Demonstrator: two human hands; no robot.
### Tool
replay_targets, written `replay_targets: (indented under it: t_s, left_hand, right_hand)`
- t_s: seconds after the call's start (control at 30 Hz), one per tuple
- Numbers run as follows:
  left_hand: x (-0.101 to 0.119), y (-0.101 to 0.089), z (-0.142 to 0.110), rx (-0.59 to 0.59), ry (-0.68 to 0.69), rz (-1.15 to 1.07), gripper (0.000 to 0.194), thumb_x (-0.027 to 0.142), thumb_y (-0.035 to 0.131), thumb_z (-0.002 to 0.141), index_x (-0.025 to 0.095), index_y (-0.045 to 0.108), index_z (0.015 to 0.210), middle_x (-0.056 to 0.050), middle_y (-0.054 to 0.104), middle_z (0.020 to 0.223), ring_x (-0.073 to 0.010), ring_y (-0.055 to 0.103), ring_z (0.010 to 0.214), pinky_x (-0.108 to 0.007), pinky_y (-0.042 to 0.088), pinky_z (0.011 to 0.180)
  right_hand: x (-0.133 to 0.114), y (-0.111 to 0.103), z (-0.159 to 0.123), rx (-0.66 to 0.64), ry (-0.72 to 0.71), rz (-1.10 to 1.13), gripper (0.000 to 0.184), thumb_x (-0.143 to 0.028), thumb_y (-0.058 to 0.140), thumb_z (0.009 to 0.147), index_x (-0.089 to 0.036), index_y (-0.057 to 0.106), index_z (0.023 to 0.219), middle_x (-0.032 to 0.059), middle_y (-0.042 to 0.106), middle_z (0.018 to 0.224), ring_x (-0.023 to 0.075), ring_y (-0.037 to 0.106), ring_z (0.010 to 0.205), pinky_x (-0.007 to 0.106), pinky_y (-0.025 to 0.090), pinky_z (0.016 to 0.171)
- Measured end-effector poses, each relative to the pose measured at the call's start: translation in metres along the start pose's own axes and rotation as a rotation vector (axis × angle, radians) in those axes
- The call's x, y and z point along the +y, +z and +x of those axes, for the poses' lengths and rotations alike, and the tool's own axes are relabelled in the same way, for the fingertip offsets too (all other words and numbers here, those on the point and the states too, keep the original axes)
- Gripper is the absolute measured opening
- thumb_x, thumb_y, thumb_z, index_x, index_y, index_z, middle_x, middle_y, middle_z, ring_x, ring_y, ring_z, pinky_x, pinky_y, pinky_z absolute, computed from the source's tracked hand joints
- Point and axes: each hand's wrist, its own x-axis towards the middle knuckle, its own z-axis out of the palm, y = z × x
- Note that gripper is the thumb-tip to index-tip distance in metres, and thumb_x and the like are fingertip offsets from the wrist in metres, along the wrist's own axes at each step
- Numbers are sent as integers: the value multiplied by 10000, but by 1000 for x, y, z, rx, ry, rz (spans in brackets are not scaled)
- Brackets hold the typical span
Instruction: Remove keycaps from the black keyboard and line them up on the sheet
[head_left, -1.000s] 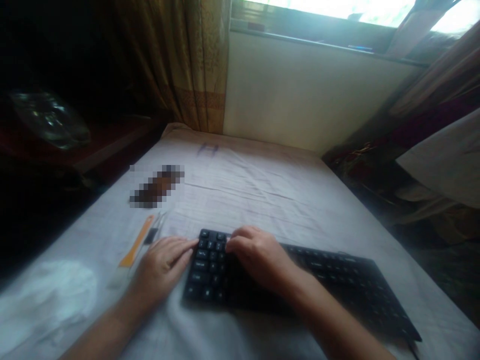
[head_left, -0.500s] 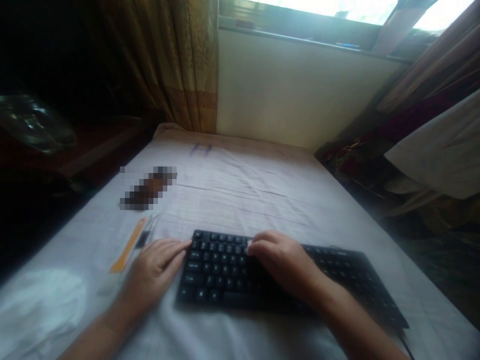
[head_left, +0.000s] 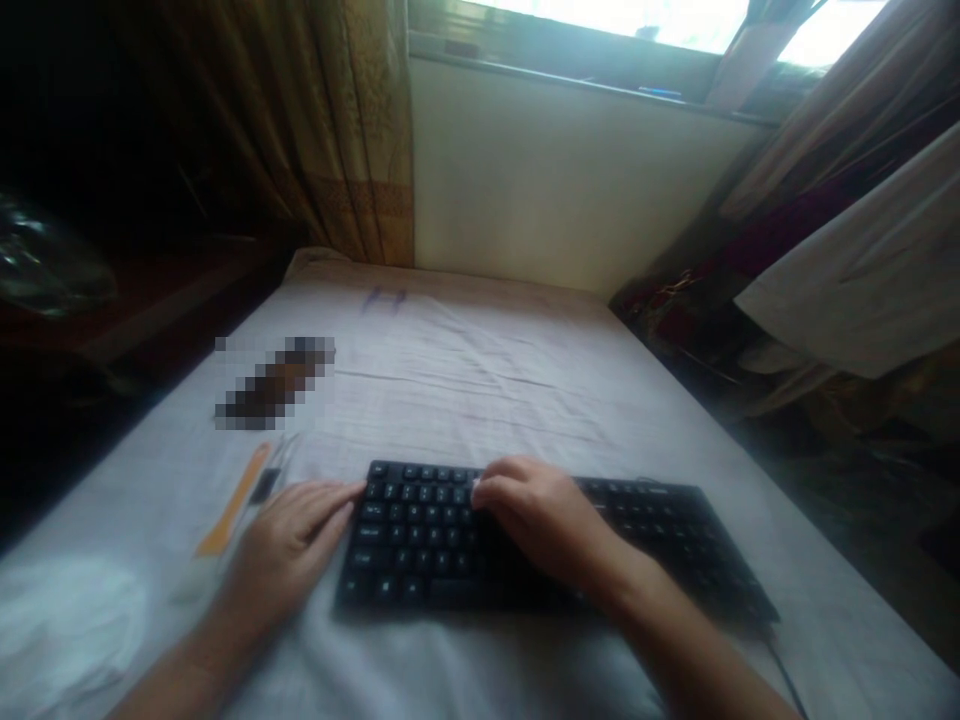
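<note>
A black computer keyboard (head_left: 420, 592) lies on the white cloth in front of me, its cable running off at the lower right. My left hand (head_left: 296, 530) rests beside it, fingers stretched out, their tips at the keyboard's upper left edge. Over the keys, my right hand (head_left: 529, 510) has its fingers pressed together. Something small and pale shows at those fingertips; I cannot tell what it is. To the left of my left hand lie an orange flat-ended tool (head_left: 234, 502) and a thin tool with a dark middle (head_left: 265, 485).
A blurred-out brown object (head_left: 277, 385) lies farther back on the cloth-covered surface (head_left: 465, 350). Bunched white fabric (head_left: 67, 630) is at the lower left. Curtains (head_left: 367, 130), a wall and a window stand behind; clothes (head_left: 862, 270) hang on the right.
The whole view has shifted, so everything sits slightly farther left. Both hands keep nearly the same places against the keyboard.
</note>
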Motion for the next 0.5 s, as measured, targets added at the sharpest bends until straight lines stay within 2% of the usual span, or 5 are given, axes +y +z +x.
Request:
replay_targets:
  t_s: [0.1,0.23,0.37,0.5]
  left_hand:
    - [1,0,0,-5,23,12,278,376,511,918,224,714,1031,-42,774,936,-222,712,864,-382,561,804]
    - [3,0,1,-19,22,30,295,384,494,921,219,708,1040,-52,773,947,-226,710,864,-385,544,819]
    - [6,0,0,-48,30,94,325,381,443,939,215,700,1050,-66,773,959,-230,706,876,-388,522,841]
    - [10,0,-1,-81,75,203,350,355,410,948,194,687,1091,-84,767,990,-240,697,902,-396,503,857]
  right_hand:
    - [3,1,-5,-9,16,1,167,-134,559,908,-201,705,865,56,704,882,164,649,803,281,527,743]
    - [18,-3,-23,46,23,-26,181,-131,541,907,-208,701,871,54,707,891,163,652,797,287,532,737]
    - [31,-4,-36,222,-33,-8,193,-151,510,923,-212,691,891,55,714,906,160,667,811,294,549,755]
    - [32,-5,-40,419,-77,-29,182,-182,517,931,-215,693,899,59,718,907,165,675,843,305,554,779]
